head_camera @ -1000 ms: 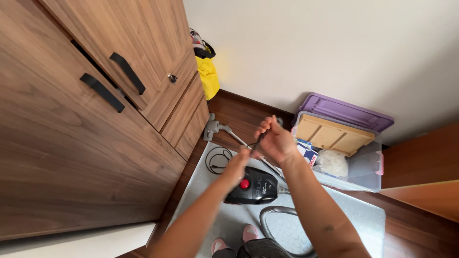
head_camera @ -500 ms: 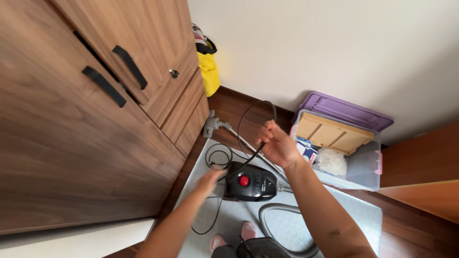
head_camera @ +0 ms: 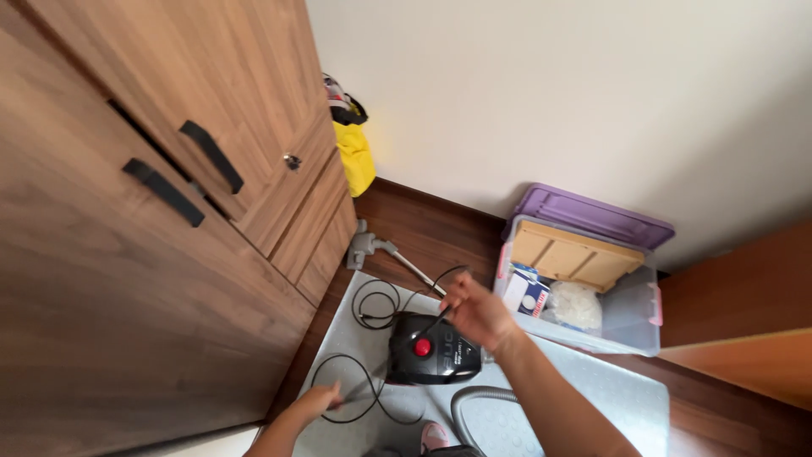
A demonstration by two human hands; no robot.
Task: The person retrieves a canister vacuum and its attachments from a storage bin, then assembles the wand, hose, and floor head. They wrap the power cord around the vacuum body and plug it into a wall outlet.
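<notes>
A black vacuum cleaner (head_camera: pixel 433 355) with a red button sits on a pale grey mat (head_camera: pixel 592 389). Its black power cord (head_camera: pixel 372 300) lies in loops on the mat to the left of it. My right hand (head_camera: pixel 478 311) is above the vacuum, fingers pinched on the cord just over the body. My left hand (head_camera: pixel 321 398) is low near the mat's left side, closed on a lower loop of the same cord. A grey ribbed hose (head_camera: pixel 474 406) curls in front of the vacuum.
A tall wooden cabinet (head_camera: pixel 169 211) with black handles fills the left. The vacuum's metal tube and floor head (head_camera: pixel 372 247) lie by the cabinet. A clear storage bin (head_camera: pixel 584 292) holding a wooden piece stands at right, its purple lid behind it. A yellow bag (head_camera: pixel 355 156) hangs near the wall.
Both hands were together high on the cord; my left hand has dropped down and left along it, and my right hand has lowered toward the vacuum. More cord lies in loops on the mat.
</notes>
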